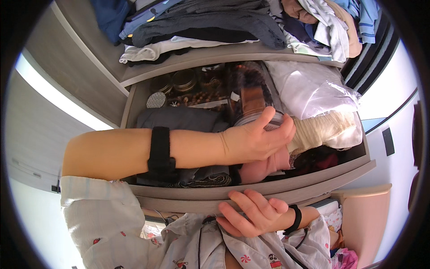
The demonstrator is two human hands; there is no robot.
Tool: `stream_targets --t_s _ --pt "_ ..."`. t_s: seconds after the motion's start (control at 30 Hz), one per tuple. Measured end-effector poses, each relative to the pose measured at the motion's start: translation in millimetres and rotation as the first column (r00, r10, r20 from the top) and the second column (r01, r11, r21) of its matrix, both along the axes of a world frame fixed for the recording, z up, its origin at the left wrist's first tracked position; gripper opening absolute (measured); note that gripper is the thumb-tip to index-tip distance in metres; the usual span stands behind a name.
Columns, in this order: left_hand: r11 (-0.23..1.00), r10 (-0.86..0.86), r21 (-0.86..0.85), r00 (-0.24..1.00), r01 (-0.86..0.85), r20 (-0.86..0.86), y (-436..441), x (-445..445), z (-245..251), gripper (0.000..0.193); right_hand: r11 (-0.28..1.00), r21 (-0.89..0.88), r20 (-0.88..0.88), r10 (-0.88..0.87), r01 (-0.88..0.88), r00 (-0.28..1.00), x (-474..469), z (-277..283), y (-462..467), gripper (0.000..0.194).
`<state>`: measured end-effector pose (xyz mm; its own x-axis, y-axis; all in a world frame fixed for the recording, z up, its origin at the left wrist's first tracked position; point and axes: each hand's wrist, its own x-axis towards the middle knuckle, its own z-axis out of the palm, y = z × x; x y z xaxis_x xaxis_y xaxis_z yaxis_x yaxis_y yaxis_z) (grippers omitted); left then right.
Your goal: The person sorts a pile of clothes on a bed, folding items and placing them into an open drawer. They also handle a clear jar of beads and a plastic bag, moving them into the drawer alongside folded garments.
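My left hand (pixel 263 138) reaches across the open drawer (pixel 215 194) from the left. Its thumb and fingers curl around the lidded end of a clear plastic jar (pixel 252 95) with dark contents; the palm side is partly hidden. Beneath that hand lies a folded pink cloth (pixel 265 167), and a cream ribbed cloth (pixel 321 129) is just to the right. My right hand (pixel 252 213) is by the drawer's front edge, close to my body, with fingers apart and nothing in it. Whether its fingertips touch the front panel is hard to tell.
Dark grey folded cloth (pixel 179 119) fills the drawer's left side, with round lidded jars (pixel 184 80) behind it. White fabric in a clear plastic bag (pixel 307 85) lies at the back right. Stacked clothes (pixel 205 22) sit on the shelf (pixel 201 64) above. A wooden panel (pixel 366 218) stands at right.
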<state>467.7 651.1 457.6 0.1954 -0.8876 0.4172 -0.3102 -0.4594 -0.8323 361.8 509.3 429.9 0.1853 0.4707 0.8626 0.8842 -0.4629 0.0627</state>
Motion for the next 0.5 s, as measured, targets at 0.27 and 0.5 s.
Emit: stream_targets --t_s 0.27,0.5 --pt "0.959 -0.285 -0.138 0.820 0.249 -0.497 15.5 13.4 13.5 0.038 0.994 -0.094 -0.177 0.042 -0.059 0.983 -8.6 11.5 -10.3 0.024" --pt "0.960 -0.196 -0.277 0.824 0.049 -0.532 31.3 12.4 24.6 0.042 0.984 -0.165 -0.259 0.017 -0.062 0.966 49.1 118.3 -77.4 0.035"
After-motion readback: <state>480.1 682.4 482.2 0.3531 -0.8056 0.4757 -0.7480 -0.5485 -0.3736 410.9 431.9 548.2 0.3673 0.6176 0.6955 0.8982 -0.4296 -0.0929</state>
